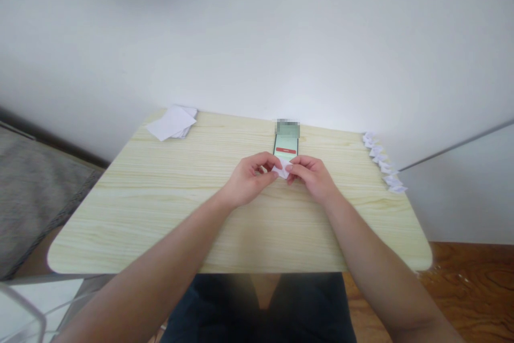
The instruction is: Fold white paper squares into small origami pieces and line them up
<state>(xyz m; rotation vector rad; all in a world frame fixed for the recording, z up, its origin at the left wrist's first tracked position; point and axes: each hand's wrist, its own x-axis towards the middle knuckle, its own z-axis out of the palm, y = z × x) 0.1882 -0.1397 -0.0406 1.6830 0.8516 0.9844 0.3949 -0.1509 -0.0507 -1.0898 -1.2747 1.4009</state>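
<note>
Between my two hands is a small folded piece of white paper [284, 169], held just in front of the phone. My left hand [254, 176] pinches its left edge between thumb and fingers. On the other side, my right hand [311, 174] grips the right edge, its thumb lying over the paper. Just beyond the fingers lies a phone [286, 142] with a lit green screen and a red bar; its near end is partly covered by the paper and fingers. The paper's exact folds are too small to make out.
A stack of white paper sheets [172, 122] lies at the table's back left. Several folded white paper pieces [379, 155] line the right edge. The pale wooden table [132, 214] meets a white wall [257, 38] behind. Grey fabric [36, 188] is at far left.
</note>
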